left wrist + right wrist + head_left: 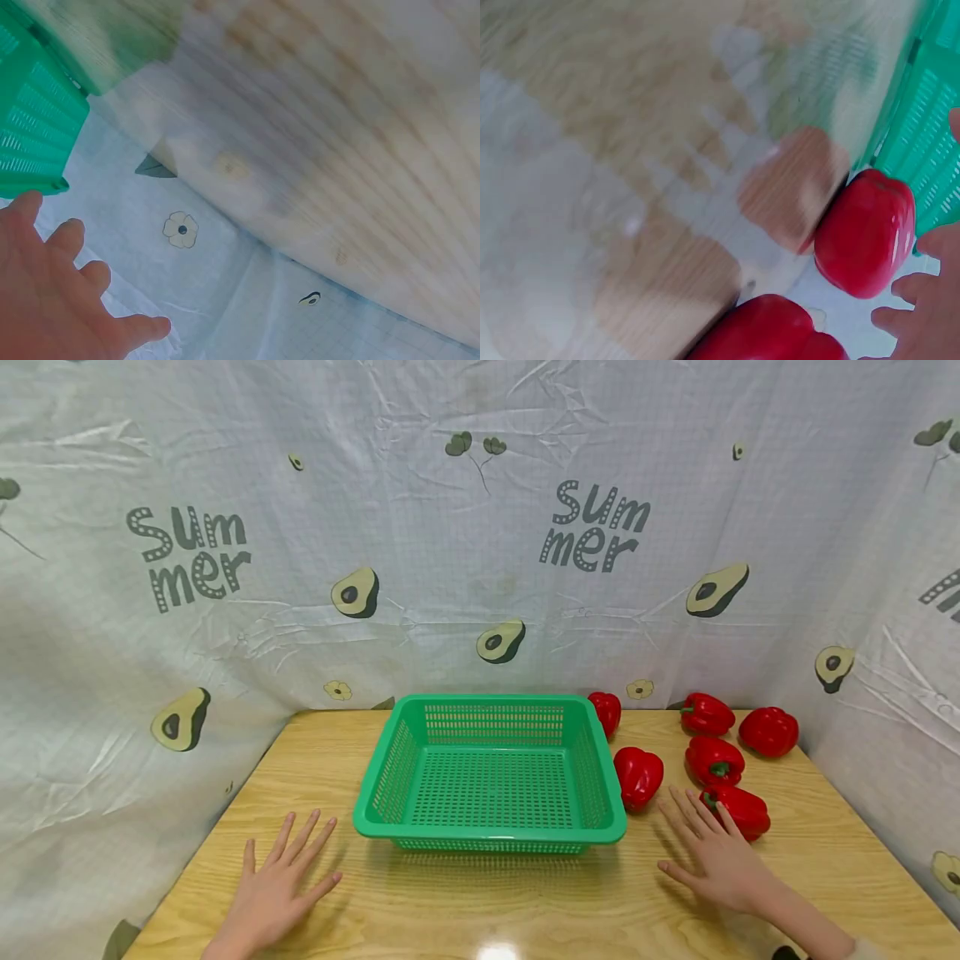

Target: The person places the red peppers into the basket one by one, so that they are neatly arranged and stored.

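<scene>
A green plastic basket (491, 839) with perforated sides stands on the table, nothing inside it. To its left my left hand (279, 893) hovers or lies over the wood with fingers spread, holding nothing; the left wrist view shows its fingers near the basket's wall (45, 112). My right hand (716, 864) is on the other side, fingers spread and also without anything in it. Its fingertips overlap the nearest red bell pepper (742, 814) in the head view. Another bell pepper (638, 778) sits between that hand and the basket, and shows beside the basket in the right wrist view (866, 232).
More red peppers lie at the back right, among them one (768, 732) near the table's right edge and one (604, 713) partly hidden behind the basket. A printed cloth (420, 527) hangs around the back and sides of the wooden table (450, 910).
</scene>
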